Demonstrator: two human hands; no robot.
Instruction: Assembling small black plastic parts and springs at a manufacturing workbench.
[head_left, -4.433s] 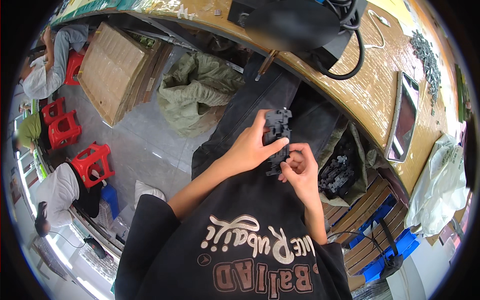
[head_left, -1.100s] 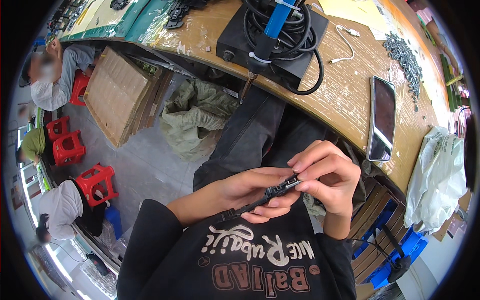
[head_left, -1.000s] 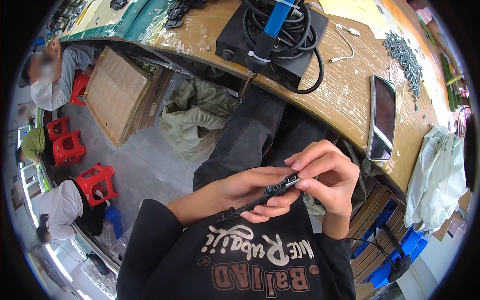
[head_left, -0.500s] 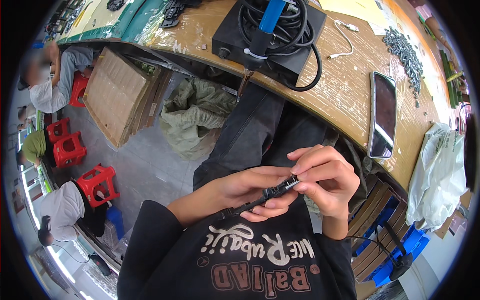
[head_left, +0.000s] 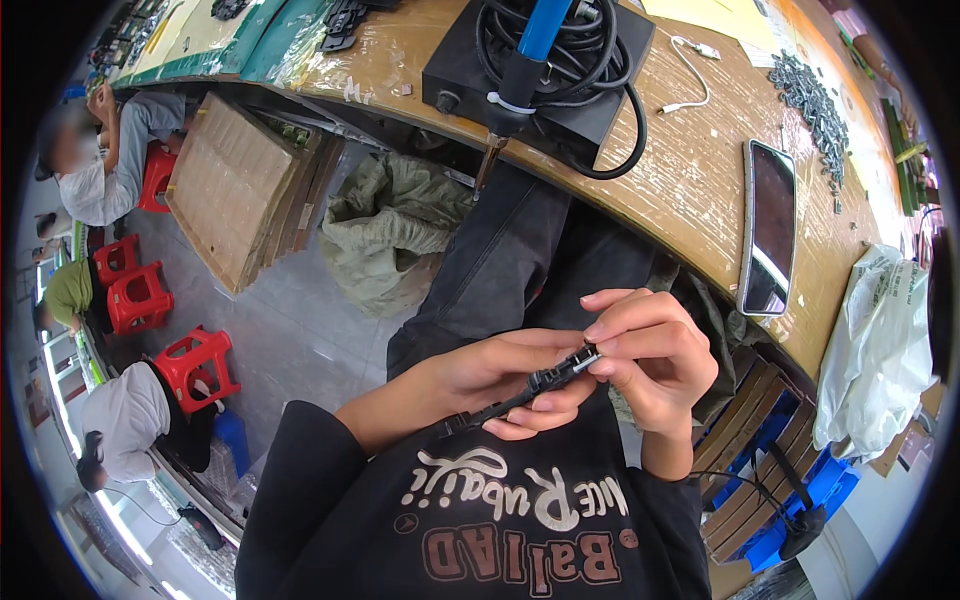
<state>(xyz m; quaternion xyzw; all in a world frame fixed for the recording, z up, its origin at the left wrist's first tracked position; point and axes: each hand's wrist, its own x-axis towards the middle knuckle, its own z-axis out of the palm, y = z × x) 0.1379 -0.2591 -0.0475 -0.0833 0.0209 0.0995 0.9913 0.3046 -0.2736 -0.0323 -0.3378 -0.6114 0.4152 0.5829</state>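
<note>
Above my lap, my left hand (head_left: 505,372) is closed around a long, narrow black plastic part (head_left: 540,385), which tilts up toward the right. Its fingers wrap under the part, and the lower left end sticks out past them. At the upper right end, the thumb and fingers of my right hand (head_left: 650,350) are pinched together on the part. A thin silvery strip (head_left: 584,364) shows along the part beside the right thumb. Whether the right fingertips also hold a separate small piece is hidden.
On the wooden table are a black box (head_left: 450,75) with coiled cable, a blue-handled soldering iron (head_left: 525,70), a phone (head_left: 768,225), a white cable (head_left: 700,75) and a pile of small metal pieces (head_left: 810,105). A white bag (head_left: 875,350) hangs right. Co-workers sit left near red stools (head_left: 195,370).
Both hands keep their grip on the black plastic part. The right fingertips have shifted very slightly at its end, and the whole view has moved a little.
</note>
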